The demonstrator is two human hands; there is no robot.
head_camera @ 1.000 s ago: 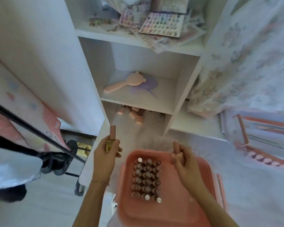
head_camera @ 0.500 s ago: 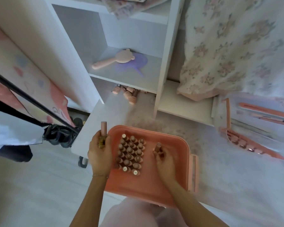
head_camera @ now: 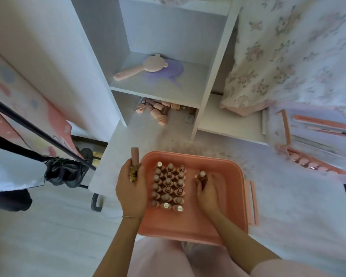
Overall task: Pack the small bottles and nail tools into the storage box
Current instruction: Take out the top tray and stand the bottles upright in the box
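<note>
Two bottles are in our hands: the left hand (head_camera: pixel 131 188) grips a gold bottle (head_camera: pixel 134 170) with a tall pink cap at the left rim of the box (head_camera: pixel 234 198), outside it, and the right hand (head_camera: pixel 207 191) pinches a brown bottle (head_camera: pixel 201 175) upright on the box floor, a gap apart from the block of packed bottles (head_camera: pixel 169 186). That block stands caps up in three tidy rows toward the left side of the box, which sits on the surface (head_camera: pixel 288 206) in front of us. More bottles (head_camera: pixel 158 111) lie tipped over in the low shelf bay, and the nail tools (head_camera: pixel 326 126) rest in an open tray at the far right, not yet packed. We judge these bottles to be small, light and stiff, probably glass below the cap, so smooth, a little slippery and breakable if knocked together. The body just under the cap looks like the safest hold, with thumb and fingers around it, since a narrow upright bottle tips easily and could topple its neighbours. The tools look thin and light, best lifted along their length. Some caps carry small round stickers, but no writing is readable; the print on the tray edge is too blurred to make out.
</note>
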